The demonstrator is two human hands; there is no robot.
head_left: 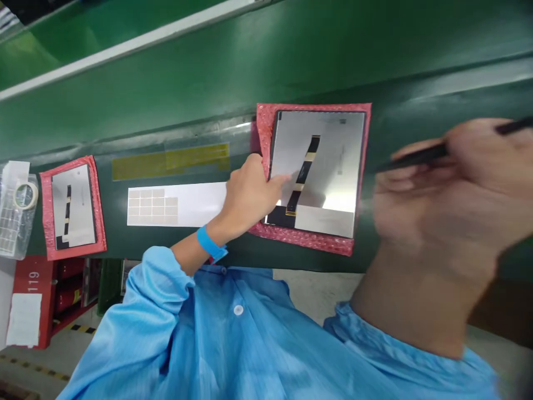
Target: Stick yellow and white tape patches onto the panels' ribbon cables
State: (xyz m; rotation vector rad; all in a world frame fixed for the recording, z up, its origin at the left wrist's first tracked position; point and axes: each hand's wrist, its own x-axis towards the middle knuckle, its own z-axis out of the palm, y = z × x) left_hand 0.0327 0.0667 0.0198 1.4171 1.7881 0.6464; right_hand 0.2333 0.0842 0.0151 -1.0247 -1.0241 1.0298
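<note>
A silver-backed display panel (328, 161) lies on a pink bubble-wrap bag (308, 240), with a black-and-tan flex cable (306, 169) running up its middle. At the panel's left edge is my left hand (252, 194), one digit stretched over the surface close to the cable and the others curled beside the edge. My right hand (453, 189), smeared by motion, is raised to the right of the panel. It grips a slim black pen-like tool (420, 157) whose tip points left, apart from the panel. A blue wrist strap (210, 244) circles my left wrist.
Left of my hand lie a white sheet of pale labels (195, 205) and yellow strips (170, 161) on the green bench (187, 72). Farther left are a second panel (79, 208) on pink wrap and a tape roll (25, 196) on clear plastic. A red cabinet (33, 283) stands below.
</note>
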